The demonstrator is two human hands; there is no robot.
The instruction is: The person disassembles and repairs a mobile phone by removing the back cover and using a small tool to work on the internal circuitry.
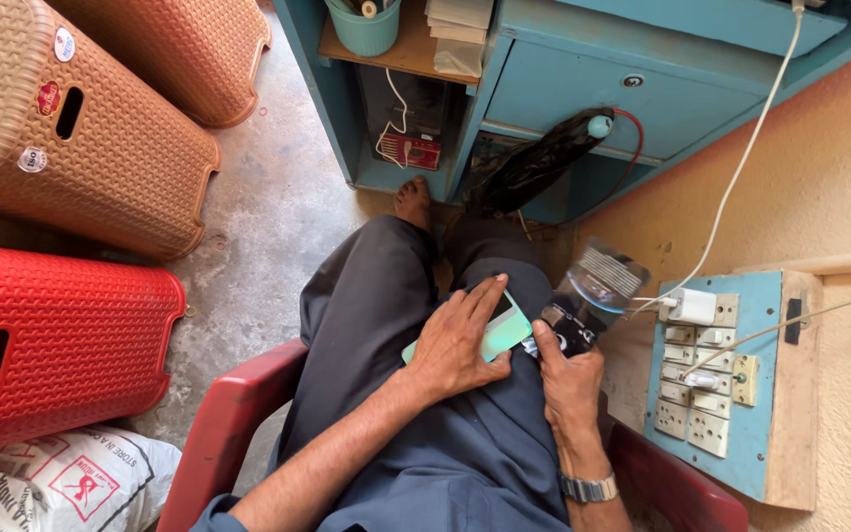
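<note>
From the head camera you look down at your own lap, seated in a red plastic chair (233, 419) in dark blue-grey trousers. Your left hand (455, 345) lies flat, fingers spread, pressing a flat mint-green phone-shaped slab (504, 333) against your right thigh. Just right of it, your right hand (571, 379), with a metal wristwatch (588, 487) on the wrist, is closed around a small black device (565, 330); what sort of device it is you cannot quite tell from here. Touching its far end sits a clear plastic dome with a ribbed grille (603, 276). To the right, a blue wooden switchboard (716, 384) on the wall carries a white plug (691, 306) and white cable (741, 167). At left lie a red plastic woven-pattern basket (51, 345) and a tan plastic basket (71, 138); farther off stands a blue wooden cabinet (563, 89).
</note>
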